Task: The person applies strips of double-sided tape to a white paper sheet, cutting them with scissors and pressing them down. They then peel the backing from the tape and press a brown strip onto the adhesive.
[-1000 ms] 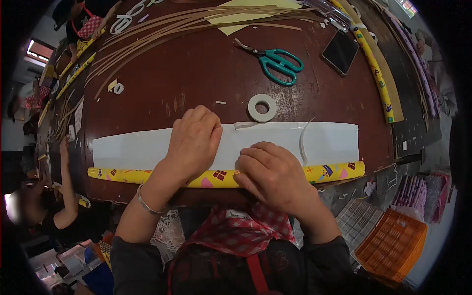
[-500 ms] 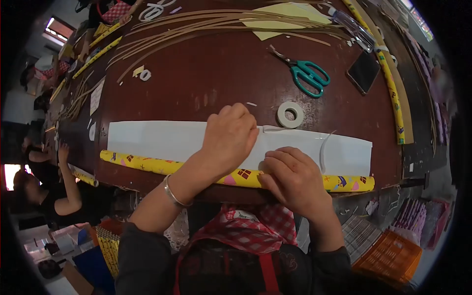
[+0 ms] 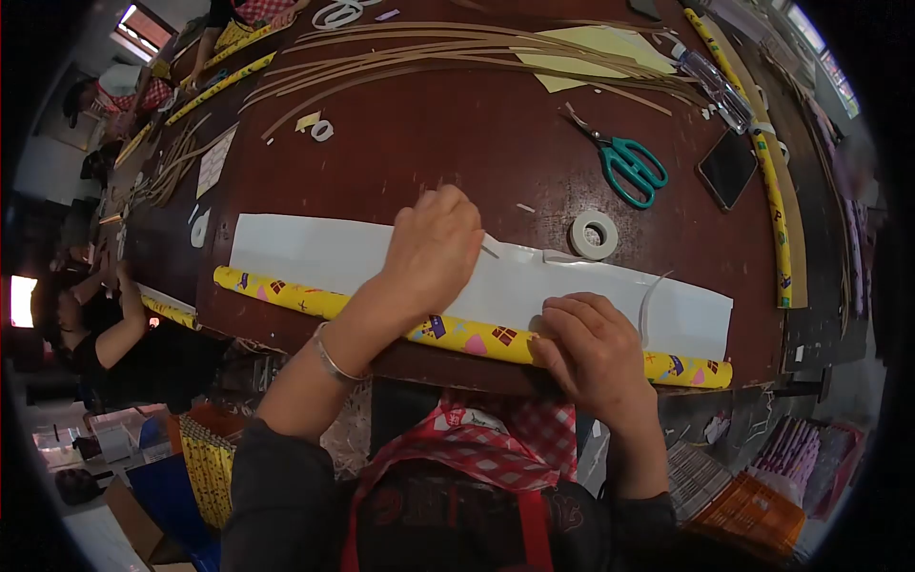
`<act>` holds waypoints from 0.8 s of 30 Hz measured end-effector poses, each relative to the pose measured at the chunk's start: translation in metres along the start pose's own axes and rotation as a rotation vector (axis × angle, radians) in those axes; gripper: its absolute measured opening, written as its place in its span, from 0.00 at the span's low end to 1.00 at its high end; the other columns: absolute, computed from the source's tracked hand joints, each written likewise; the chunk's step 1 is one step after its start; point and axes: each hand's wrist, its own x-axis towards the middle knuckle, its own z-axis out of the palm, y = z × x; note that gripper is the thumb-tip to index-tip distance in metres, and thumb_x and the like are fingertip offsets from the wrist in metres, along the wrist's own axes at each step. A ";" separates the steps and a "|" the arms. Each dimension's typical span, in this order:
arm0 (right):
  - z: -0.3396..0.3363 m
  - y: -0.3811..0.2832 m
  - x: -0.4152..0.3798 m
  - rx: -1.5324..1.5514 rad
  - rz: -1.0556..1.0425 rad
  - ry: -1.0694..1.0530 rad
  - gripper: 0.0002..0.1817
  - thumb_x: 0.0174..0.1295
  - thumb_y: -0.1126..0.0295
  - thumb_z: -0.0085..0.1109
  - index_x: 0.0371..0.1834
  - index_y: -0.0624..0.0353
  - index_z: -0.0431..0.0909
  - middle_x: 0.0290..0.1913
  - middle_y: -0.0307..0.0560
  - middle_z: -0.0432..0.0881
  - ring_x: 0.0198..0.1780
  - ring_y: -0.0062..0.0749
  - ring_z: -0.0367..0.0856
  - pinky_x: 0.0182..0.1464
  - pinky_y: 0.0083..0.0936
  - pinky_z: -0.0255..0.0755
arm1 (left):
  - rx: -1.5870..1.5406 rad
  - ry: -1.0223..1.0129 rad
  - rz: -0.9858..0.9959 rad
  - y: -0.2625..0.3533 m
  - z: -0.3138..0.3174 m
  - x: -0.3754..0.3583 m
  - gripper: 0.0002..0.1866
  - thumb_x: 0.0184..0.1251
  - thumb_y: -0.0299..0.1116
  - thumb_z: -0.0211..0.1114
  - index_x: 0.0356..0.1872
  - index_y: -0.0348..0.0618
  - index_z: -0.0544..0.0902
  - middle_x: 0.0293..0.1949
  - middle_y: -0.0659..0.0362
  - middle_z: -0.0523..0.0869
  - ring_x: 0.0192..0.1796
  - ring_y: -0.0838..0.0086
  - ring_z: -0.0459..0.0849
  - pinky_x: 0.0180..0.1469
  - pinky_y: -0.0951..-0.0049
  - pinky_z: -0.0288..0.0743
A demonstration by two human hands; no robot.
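Note:
A sheet of yellow patterned wrapping paper (image 3: 477, 340) lies rolled along the table's near edge, its white underside (image 3: 324, 250) spread flat behind the roll. My left hand (image 3: 434, 243) is closed over the white side, fingertips pinched together; what they hold, if anything, is hidden. A thin grey strip (image 3: 490, 252) shows just right of those fingers. My right hand (image 3: 596, 353) curls round the roll, right of its middle, thumb on the near side. Beyond it, a narrow pale strip (image 3: 646, 310) curves up off the sheet. The roll of white tape (image 3: 594, 234) lies behind the sheet.
Green-handled scissors (image 3: 633, 172), a phone (image 3: 728, 170) and a clear plastic bottle (image 3: 715, 88) lie at the right. Long brown strips (image 3: 400, 40) cross the far side over yellow paper (image 3: 581, 48). Another person (image 3: 114, 315) works at the left.
The camera view has shifted, so the table appears moved right and tilted. My left hand has moved slightly left along the sheet, baring the thin strip. My right hand stays on the roll.

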 end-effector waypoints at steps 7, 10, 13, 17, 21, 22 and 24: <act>0.000 0.000 -0.001 -0.003 -0.018 -0.005 0.13 0.55 0.69 0.70 0.41 0.62 0.81 0.45 0.52 0.85 0.49 0.49 0.82 0.52 0.40 0.78 | 0.213 0.073 -0.157 -0.071 -0.039 -0.014 0.04 0.67 0.28 0.62 0.35 0.39 0.80 0.42 0.53 0.79 0.48 0.54 0.79 0.49 0.54 0.74; -0.001 0.000 -0.001 -0.006 -0.020 -0.001 0.13 0.55 0.70 0.70 0.41 0.63 0.80 0.45 0.52 0.84 0.49 0.49 0.82 0.52 0.40 0.78 | 0.348 0.134 -0.236 -0.119 -0.059 -0.028 0.04 0.67 0.28 0.62 0.35 0.38 0.79 0.42 0.52 0.80 0.47 0.53 0.80 0.47 0.54 0.75; -0.001 0.000 0.001 -0.001 -0.024 -0.005 0.13 0.55 0.70 0.70 0.41 0.63 0.80 0.45 0.53 0.84 0.49 0.50 0.82 0.52 0.40 0.78 | 0.473 0.189 -0.318 -0.169 -0.080 -0.045 0.05 0.67 0.29 0.62 0.35 0.38 0.78 0.42 0.51 0.80 0.47 0.52 0.80 0.47 0.53 0.76; -0.002 -0.003 0.003 0.008 -0.013 -0.015 0.13 0.54 0.70 0.70 0.41 0.63 0.80 0.45 0.53 0.85 0.48 0.50 0.83 0.52 0.40 0.78 | 0.566 0.172 -0.499 -0.231 -0.098 -0.061 0.07 0.70 0.32 0.60 0.37 0.38 0.80 0.44 0.51 0.81 0.48 0.52 0.81 0.48 0.53 0.77; -0.001 -0.002 0.003 -0.015 -0.035 -0.020 0.13 0.54 0.71 0.70 0.40 0.63 0.81 0.45 0.53 0.85 0.48 0.50 0.83 0.52 0.40 0.78 | 0.643 0.186 -0.648 -0.256 -0.099 -0.067 0.10 0.72 0.34 0.58 0.39 0.38 0.81 0.45 0.50 0.82 0.48 0.51 0.83 0.49 0.54 0.78; -0.001 -0.002 0.003 -0.019 -0.030 -0.022 0.12 0.54 0.71 0.70 0.40 0.62 0.81 0.45 0.53 0.85 0.48 0.51 0.83 0.52 0.40 0.78 | 0.642 0.187 -0.651 -0.252 -0.100 -0.066 0.10 0.72 0.34 0.58 0.39 0.38 0.81 0.45 0.50 0.82 0.48 0.51 0.83 0.49 0.54 0.78; 0.000 -0.001 0.002 -0.025 -0.025 -0.026 0.12 0.54 0.71 0.70 0.40 0.62 0.81 0.45 0.53 0.85 0.48 0.51 0.83 0.52 0.40 0.78 | 0.551 0.160 -0.660 -0.244 -0.101 -0.064 0.08 0.72 0.34 0.58 0.40 0.41 0.81 0.45 0.50 0.83 0.48 0.51 0.84 0.49 0.54 0.78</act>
